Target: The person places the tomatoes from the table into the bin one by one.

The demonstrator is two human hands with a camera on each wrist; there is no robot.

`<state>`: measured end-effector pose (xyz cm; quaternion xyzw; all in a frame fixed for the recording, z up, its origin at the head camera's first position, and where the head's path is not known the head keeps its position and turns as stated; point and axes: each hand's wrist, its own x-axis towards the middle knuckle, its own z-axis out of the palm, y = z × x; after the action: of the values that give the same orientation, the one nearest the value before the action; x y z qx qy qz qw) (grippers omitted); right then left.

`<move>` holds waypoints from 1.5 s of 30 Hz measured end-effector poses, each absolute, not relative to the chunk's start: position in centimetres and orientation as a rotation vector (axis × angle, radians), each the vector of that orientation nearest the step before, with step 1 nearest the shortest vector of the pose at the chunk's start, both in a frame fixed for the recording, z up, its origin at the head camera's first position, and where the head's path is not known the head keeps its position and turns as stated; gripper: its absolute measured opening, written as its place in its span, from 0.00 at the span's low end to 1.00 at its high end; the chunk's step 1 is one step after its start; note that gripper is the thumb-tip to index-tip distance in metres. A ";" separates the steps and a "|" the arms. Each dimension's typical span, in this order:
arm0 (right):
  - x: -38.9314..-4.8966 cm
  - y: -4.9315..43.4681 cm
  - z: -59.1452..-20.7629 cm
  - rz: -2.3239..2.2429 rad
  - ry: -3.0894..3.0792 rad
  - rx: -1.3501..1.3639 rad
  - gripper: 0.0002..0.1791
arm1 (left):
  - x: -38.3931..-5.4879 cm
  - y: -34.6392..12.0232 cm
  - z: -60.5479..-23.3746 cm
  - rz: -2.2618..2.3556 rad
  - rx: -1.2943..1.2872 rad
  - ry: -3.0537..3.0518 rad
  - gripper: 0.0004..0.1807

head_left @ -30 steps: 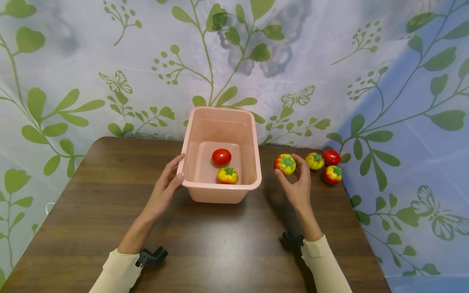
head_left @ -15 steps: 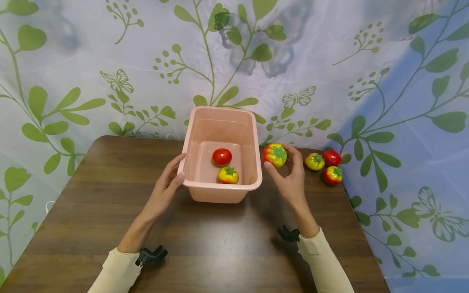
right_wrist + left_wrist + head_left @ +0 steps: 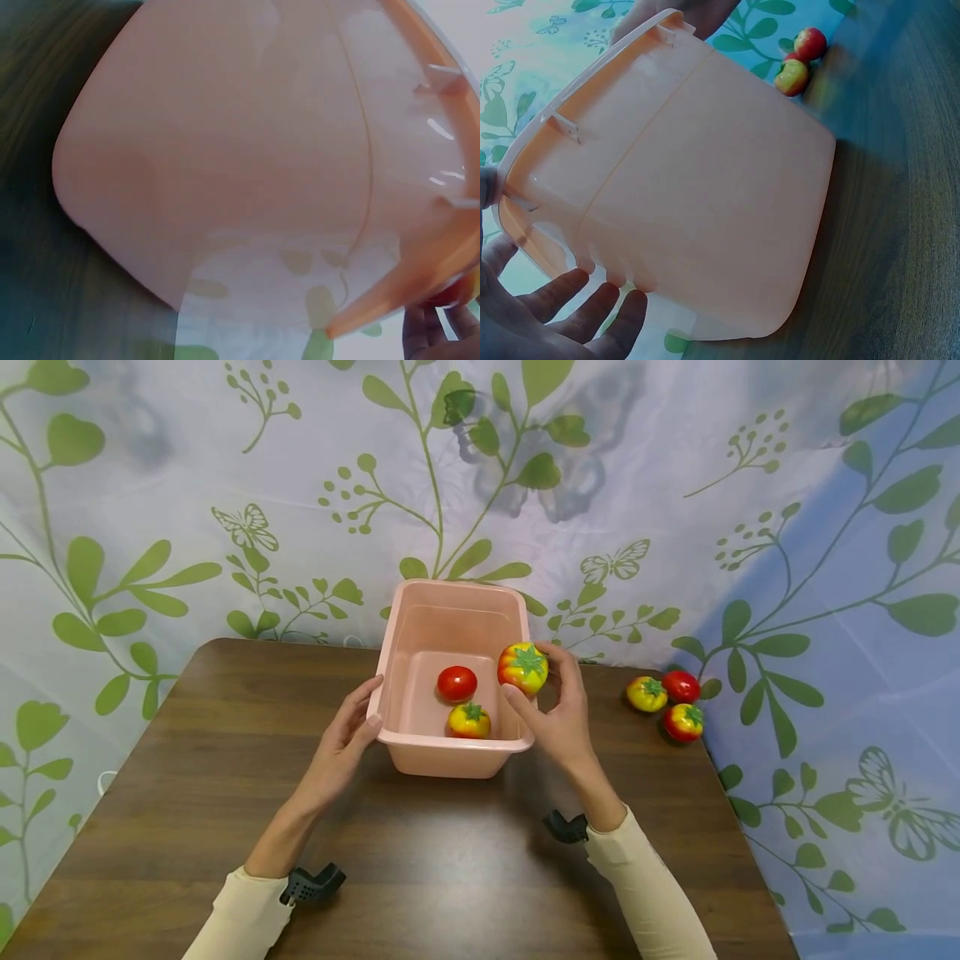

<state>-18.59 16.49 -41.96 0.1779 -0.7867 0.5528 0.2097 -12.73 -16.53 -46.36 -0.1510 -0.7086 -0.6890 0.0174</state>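
In the head view a pink plastic basin [image 3: 448, 762] stands on the table. Inside lie a smooth red tomato [image 3: 457, 683] and a yellow-and-red tomato [image 3: 469, 721] with a green leafy top. My left hand [image 3: 341, 739] holds the basin's left rim, thumb on top; the left wrist view shows its fingers [image 3: 585, 304] at the outer wall. Over the basin's right rim, my right hand [image 3: 557, 714] grips another glossy yellow-and-red tomato [image 3: 522, 668] between thumb and fingers. The right wrist view has that hand [image 3: 442, 334] at its lower right corner, mostly cut off.
At the table's right edge sit a yellow tomato [image 3: 647, 693], a red one [image 3: 681, 687] and a red-and-yellow one [image 3: 683, 722] close together. Behind the brown wooden table [image 3: 450, 860] hangs a leaf-patterned cloth [image 3: 292, 468], which continues along the right side.
My right hand has carried the yellow-and-red tomato leftward from beside the basin to over its right rim. The left hand keeps its hold on the basin.
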 end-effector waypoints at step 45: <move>-19.4 16.4 -42.5 1.624 -2.077 0.554 0.40 | -12.9 -16.5 -46.6 -2.124 -0.439 -2.237 0.32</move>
<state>-19.43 16.36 -42.53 0.2004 -0.7518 0.5878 0.2216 -12.88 -16.49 -46.61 -0.1409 -0.7180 -0.6815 0.0129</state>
